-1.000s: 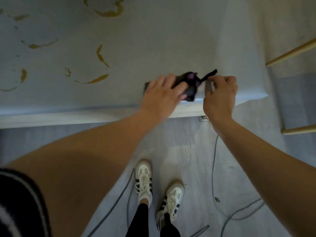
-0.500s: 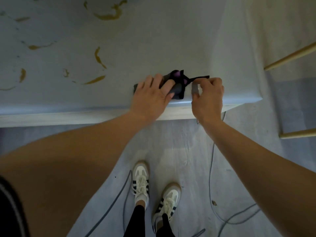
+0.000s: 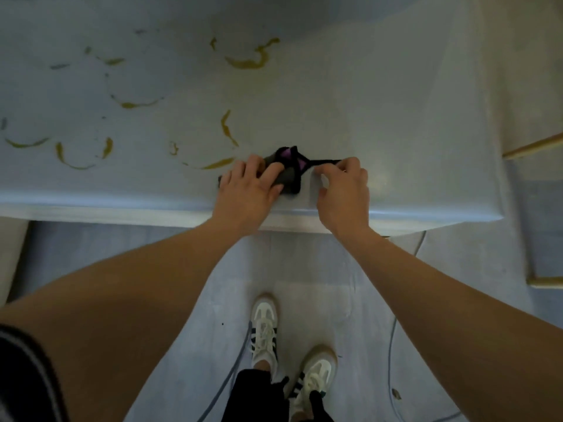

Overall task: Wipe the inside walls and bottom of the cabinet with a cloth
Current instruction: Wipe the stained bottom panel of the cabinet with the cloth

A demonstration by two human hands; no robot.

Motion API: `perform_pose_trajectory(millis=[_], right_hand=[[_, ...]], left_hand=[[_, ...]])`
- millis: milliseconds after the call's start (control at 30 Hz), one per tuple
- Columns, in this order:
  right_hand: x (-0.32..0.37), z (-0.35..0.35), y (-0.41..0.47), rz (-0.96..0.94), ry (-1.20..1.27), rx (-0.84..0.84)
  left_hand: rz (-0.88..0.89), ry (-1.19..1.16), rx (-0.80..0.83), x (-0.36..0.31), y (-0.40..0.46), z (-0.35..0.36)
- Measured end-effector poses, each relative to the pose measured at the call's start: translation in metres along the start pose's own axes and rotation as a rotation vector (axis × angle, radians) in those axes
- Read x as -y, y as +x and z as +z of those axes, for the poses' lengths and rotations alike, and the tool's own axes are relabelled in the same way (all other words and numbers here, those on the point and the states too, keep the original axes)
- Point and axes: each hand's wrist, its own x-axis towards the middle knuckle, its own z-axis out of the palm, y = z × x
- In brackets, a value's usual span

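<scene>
Counts on and around the white surface

Two hands: left hand (image 3: 248,185) and right hand (image 3: 342,190). One dark cloth (image 3: 289,169) between them. One white surface (image 3: 380,117), with roughly ten yellow smears (image 3: 248,60). Two white shoes (image 3: 265,327) on the floor, two cables (image 3: 393,360), and two wooden rods (image 3: 533,146) at the right edge.
</scene>
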Motion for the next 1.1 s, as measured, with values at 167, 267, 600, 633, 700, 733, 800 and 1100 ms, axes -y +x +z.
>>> perform_pose_trajectory(millis=[167, 267, 600, 633, 700, 733, 800, 1100], right_hand=[[0.005, 0.001, 0.025, -0.024, -0.027, -0.009], [0.013, 0.002, 0.046, -0.021, -0.035, -0.001], [0.039, -0.002, 0.126, 0.041, -0.043, -0.021], [0.041, -0.002, 0.132, 0.044, -0.041, -0.023], [0.044, -0.002, 0.146, 0.051, -0.039, -0.036], [0.046, -0.002, 0.152, 0.054, -0.04, -0.045], [0.048, -0.001, 0.164, 0.057, -0.043, -0.059], [0.06, -0.004, 0.204, 0.098, -0.009, -0.082]], left_hand=[[-0.122, 0.019, 0.12, 0.026, 0.049, -0.003], [-0.109, 0.008, 0.124, 0.037, 0.074, -0.006], [-0.015, 0.003, 0.175, 0.051, 0.173, -0.009], [-0.006, 0.0, 0.175, 0.051, 0.183, -0.009], [0.011, 0.003, 0.18, 0.051, 0.201, -0.01], [0.018, 0.007, 0.185, 0.051, 0.209, -0.009], [0.03, 0.004, 0.188, 0.052, 0.222, -0.008], [-0.03, -0.07, 0.241, 0.052, 0.291, -0.002]])
